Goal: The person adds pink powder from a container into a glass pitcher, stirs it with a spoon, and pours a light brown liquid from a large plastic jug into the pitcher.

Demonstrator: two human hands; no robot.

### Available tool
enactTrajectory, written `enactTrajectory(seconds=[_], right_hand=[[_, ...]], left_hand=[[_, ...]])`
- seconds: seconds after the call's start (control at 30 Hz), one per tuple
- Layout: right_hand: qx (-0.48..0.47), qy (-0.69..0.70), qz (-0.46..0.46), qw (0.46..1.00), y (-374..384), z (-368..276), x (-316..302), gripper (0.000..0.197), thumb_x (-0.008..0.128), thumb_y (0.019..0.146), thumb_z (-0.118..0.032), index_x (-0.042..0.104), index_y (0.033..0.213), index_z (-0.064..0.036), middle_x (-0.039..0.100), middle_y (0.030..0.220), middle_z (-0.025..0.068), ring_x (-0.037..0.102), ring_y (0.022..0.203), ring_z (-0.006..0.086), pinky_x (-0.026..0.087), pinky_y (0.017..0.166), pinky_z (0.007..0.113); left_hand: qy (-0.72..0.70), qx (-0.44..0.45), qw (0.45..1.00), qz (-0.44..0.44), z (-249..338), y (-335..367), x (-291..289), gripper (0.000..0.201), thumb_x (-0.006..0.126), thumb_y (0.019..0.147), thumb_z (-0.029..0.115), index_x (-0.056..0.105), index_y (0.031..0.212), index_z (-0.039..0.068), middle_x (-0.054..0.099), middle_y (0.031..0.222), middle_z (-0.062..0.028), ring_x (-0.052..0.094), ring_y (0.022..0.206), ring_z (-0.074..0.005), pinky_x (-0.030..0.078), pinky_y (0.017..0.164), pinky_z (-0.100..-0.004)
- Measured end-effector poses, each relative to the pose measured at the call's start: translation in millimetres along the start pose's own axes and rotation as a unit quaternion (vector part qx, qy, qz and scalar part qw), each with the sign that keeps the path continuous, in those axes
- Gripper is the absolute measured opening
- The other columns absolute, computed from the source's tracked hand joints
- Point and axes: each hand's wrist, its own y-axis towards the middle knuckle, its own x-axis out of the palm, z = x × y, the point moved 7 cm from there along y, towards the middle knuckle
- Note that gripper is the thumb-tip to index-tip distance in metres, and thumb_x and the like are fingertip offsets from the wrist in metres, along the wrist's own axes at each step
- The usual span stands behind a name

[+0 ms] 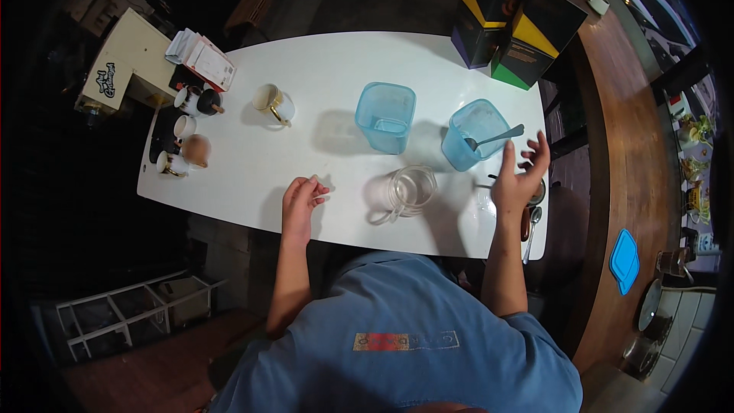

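My left hand (299, 208) hovers above the near edge of the white table, its fingers loosely curled together with nothing visible in them. Over on the right, my right hand (521, 174) is raised with its fingers apart, close to the handle end of a spoon (501, 137). That spoon leans inside a light blue plastic container (466, 154). A second blue container (385, 141), taller in view, stands to its left. Between my hands sits a clear glass jug (413, 190) with its handle toward me. Beneath my right hand, a small dark-rimmed round item (538, 193) is partly hidden.
A white mug with gold handle (272, 104) stands left of centre. Several cups (185, 127) cluster at the left edge beside a cream machine (131, 57). Black boxes (527, 34) occupy the far right corner. Another spoon (532, 231) lies near right. A blue lid (625, 261) rests on the wooden counter (604, 183).
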Motion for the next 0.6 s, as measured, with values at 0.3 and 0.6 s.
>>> enactTrajectory(seconds=[0.3, 0.6], right_hand=[[0.022, -0.015, -0.071, 0.997, 1.3, 14.1, 22.2, 0.063, 0.067, 0.081, -0.025, 0.038, 0.131, 0.0, 0.045, 0.117, 0.0148, 0.047, 0.101, 0.0228, 0.039, 0.083, 0.035], [0.009, -0.038, -0.086, 0.996, -1.9, 24.0, 24.9, 0.06, 0.066, 0.083, -0.022, 0.038, 0.132, -0.0004, 0.047, 0.12, 0.0134, 0.048, 0.101, 0.0213, 0.042, 0.079, 0.033]], left_hand=[[0.029, 0.036, 0.999, -0.016, 14.9, 2.6, 22.0, 0.016, 0.056, 0.089, 0.024, 0.052, 0.086, 0.008, 0.056, 0.083, -0.0025, 0.058, 0.087, -0.0166, 0.041, 0.074, -0.028], [0.095, -0.012, 0.991, -0.098, -2.4, 2.6, 40.0, 0.017, 0.053, 0.091, 0.023, 0.055, 0.094, 0.007, 0.06, 0.088, -0.0032, 0.058, 0.088, -0.0137, 0.042, 0.074, -0.0269]])
